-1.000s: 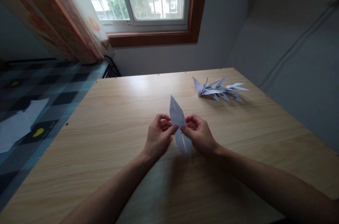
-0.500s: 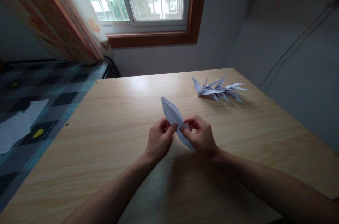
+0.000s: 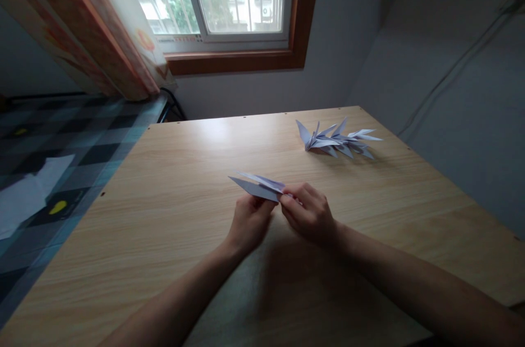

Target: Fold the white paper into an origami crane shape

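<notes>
A folded piece of pale paper [image 3: 256,186], long and pointed, is held just above the wooden table [image 3: 172,183] near its middle. It lies almost flat, with its tip pointing left. My left hand [image 3: 249,221] pinches it from below. My right hand [image 3: 308,213] is closed on its right end, fingers curled over the fold. Both hands touch each other around the paper.
A row of several finished folded paper pieces [image 3: 336,140] lies at the table's far right. Left of the table is a bed with a checked cover [image 3: 61,139] and loose white paper [image 3: 28,194]. A window and curtain stand behind. A wall runs along the right.
The paper has swung from standing nearly upright to lying almost flat with its tip to the left. Both hands turned with it and stayed in place on the table's middle.
</notes>
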The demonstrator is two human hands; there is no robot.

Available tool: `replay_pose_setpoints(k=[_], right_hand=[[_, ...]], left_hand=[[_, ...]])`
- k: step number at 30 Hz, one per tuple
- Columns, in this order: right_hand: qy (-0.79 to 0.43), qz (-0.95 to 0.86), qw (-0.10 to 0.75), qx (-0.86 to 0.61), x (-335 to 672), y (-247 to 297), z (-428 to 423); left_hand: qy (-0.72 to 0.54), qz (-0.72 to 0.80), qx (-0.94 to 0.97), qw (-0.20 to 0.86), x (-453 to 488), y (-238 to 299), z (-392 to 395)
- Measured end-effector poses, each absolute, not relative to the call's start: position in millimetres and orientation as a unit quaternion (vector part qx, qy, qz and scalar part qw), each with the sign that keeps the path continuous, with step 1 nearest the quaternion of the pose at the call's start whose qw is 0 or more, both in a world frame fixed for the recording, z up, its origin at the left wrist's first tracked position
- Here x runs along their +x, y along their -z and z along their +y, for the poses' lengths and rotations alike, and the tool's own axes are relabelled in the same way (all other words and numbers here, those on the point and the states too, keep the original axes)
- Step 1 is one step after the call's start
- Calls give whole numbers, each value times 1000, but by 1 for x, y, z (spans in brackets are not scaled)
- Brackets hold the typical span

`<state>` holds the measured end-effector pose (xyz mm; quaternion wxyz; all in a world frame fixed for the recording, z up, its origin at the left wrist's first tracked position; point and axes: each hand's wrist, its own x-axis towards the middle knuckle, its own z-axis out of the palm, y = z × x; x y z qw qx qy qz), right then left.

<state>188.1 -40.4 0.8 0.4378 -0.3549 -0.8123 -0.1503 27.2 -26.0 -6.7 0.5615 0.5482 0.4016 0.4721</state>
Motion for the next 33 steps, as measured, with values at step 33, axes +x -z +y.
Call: replay_pose_setpoints(k=[33], right_hand=[[-151,-721,561,-379,181,-4,-44]], left_hand=[[-474,364,526,605,24,-2,-28]])
